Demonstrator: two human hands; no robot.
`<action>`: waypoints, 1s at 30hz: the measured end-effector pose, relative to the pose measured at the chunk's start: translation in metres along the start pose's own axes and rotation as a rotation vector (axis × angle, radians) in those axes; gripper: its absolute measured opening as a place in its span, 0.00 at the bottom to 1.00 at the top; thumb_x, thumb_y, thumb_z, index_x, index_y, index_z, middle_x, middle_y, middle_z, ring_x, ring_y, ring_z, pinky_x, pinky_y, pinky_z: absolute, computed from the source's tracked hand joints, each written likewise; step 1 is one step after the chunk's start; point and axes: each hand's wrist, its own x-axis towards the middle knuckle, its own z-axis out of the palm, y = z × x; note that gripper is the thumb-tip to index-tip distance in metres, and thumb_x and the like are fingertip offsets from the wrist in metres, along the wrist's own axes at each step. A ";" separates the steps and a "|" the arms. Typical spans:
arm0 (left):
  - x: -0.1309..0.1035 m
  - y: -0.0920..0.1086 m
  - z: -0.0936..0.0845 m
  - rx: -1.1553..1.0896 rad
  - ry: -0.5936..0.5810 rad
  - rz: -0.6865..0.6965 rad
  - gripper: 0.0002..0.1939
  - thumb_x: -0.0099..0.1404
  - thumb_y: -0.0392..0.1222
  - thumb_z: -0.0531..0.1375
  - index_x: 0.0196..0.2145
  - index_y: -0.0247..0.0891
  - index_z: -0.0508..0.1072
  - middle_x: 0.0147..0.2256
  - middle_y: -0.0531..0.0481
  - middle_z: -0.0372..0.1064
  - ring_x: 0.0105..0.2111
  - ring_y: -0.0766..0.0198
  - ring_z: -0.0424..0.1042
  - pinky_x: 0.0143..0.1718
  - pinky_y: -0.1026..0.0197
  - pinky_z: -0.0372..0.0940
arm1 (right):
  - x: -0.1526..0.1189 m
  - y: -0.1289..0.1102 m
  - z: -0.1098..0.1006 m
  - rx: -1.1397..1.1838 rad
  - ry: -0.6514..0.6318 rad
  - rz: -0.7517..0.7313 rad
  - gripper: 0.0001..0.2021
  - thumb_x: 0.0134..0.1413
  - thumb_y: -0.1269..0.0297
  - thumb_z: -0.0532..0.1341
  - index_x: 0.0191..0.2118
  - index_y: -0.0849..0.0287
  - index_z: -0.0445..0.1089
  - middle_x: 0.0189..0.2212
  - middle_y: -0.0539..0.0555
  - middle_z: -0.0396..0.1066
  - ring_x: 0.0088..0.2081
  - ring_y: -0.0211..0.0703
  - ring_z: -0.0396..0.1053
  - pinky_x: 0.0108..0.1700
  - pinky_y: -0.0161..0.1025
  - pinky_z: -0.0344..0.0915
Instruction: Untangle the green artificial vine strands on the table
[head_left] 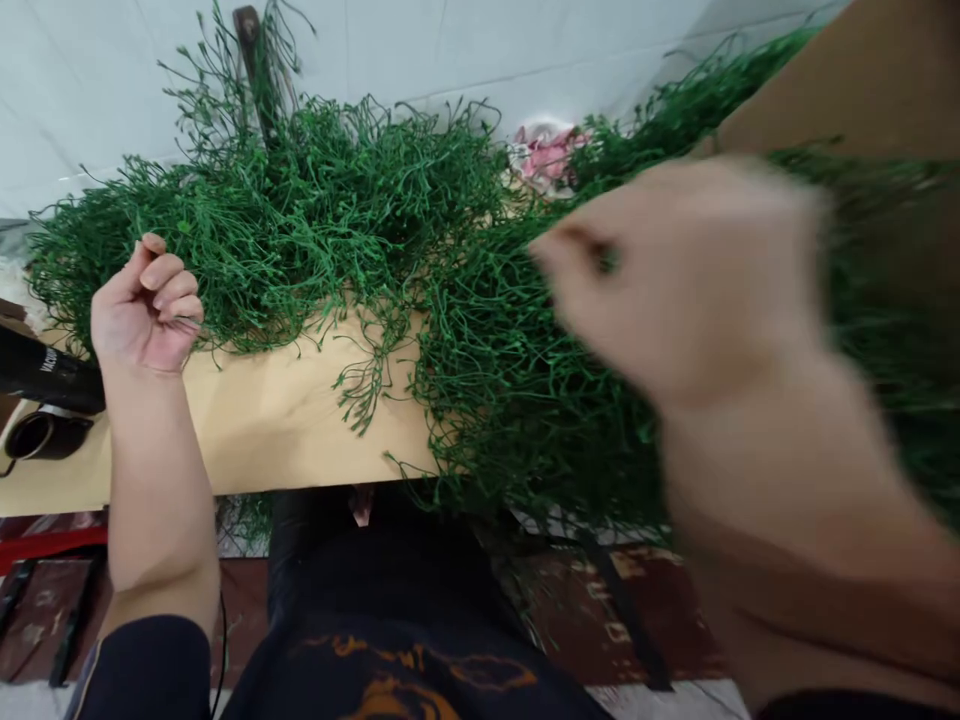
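Observation:
My left hand is raised palm up over the left part of the table, its fingers curled inward and thumb near the index finger; whatever it holds, if anything, is too small to name. My right hand is raised at the right, blurred by motion, with thumb and index finger drawn together. No object can be made out in it. A pile of thin green artificial stems lies behind and beside my left hand. Another heap of green stems spreads below and left of my right hand.
A yellow-brown board covers the table. A black cylinder and a dark cup stand at the left edge. Pink and white material lies by the tiled wall. A brown cardboard panel rises at the upper right.

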 end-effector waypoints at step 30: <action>0.014 -0.126 0.010 0.650 -0.152 0.455 0.19 0.50 0.47 0.67 0.39 0.42 0.67 0.42 0.48 0.69 0.43 0.64 0.70 0.44 0.61 0.64 | 0.060 -0.050 0.079 1.525 -0.246 0.455 0.12 0.55 0.55 0.56 0.30 0.61 0.62 0.22 0.46 0.66 0.21 0.25 0.64 0.25 0.27 0.63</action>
